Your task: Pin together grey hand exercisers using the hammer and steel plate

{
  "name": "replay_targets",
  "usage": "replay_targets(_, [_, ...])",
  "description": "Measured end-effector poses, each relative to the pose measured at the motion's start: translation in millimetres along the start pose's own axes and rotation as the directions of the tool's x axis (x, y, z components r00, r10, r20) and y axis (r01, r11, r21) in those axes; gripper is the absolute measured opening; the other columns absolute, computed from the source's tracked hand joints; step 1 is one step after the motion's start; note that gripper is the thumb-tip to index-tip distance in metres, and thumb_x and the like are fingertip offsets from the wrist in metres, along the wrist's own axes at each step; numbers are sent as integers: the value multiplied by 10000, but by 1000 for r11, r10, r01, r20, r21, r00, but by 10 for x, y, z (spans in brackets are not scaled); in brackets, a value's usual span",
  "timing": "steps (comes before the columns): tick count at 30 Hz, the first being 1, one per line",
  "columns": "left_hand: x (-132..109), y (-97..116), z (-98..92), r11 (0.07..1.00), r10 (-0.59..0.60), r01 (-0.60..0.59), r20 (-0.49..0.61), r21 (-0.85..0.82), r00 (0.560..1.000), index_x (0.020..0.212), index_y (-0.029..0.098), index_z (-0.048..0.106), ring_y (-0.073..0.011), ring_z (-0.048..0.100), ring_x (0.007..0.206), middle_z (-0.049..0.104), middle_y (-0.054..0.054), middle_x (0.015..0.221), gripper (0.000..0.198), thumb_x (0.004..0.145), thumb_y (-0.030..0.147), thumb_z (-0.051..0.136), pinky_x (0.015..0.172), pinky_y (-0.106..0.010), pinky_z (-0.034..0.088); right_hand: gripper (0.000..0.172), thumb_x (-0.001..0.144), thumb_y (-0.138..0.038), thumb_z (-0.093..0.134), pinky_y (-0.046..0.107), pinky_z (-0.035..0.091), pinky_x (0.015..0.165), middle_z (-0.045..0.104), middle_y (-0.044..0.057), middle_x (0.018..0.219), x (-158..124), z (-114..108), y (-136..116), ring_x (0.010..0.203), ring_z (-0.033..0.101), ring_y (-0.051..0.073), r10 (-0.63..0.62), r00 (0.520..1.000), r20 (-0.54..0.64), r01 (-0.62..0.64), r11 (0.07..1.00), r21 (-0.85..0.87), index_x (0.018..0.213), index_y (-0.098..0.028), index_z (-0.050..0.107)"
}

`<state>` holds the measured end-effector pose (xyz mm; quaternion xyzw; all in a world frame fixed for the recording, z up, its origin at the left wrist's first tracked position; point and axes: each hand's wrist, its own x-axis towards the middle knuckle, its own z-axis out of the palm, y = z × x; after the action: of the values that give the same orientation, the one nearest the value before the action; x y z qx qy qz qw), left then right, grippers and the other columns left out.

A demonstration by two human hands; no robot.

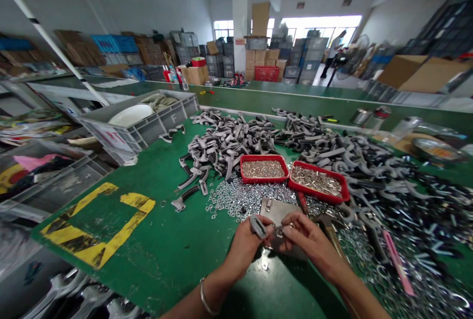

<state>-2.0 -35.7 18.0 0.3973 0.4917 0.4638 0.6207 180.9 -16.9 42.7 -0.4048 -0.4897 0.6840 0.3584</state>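
Head view | left hand (247, 245) grips grey handle (257, 226) at its 12 o'clock | right hand (308, 240) pinches small metal part (280, 235) at its 9 o'clock | red trays (263, 169) at 12 o'clock

Small grey handle part (257, 226), tilted, above green table.

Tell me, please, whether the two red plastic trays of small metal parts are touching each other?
Apart. The head view shows a strip of green table between the left red tray and the right red tray.

Left hand (247, 240) and right hand (307, 238) pinching a grey handle part (257, 226), two red trays (263, 168) behind, green table (155, 240)
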Motion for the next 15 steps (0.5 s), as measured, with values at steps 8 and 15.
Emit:
replay_targets(8, [-174,19,62,994,-66,73,84,-83,994,930,130,659,-122,590,577,651,-10,678,303,787,384,739,581,-235,461,290,871,-457,691,251,494,589,651,-13,677,-132,159,18,577,611,123,55,998,-30,-51,991,123,870,-188,583])
replay_targets(15, [-200,20,41,996,-39,31,108,78,993,901,124,688,-135,574,617,647,-20,680,244,794,343,689,624,-249,437,302,825,-436,750,290,551,660,617,-12,725,-184,129,92,613,588,119,161,986,-44,-140,943,303,937,-179,639])
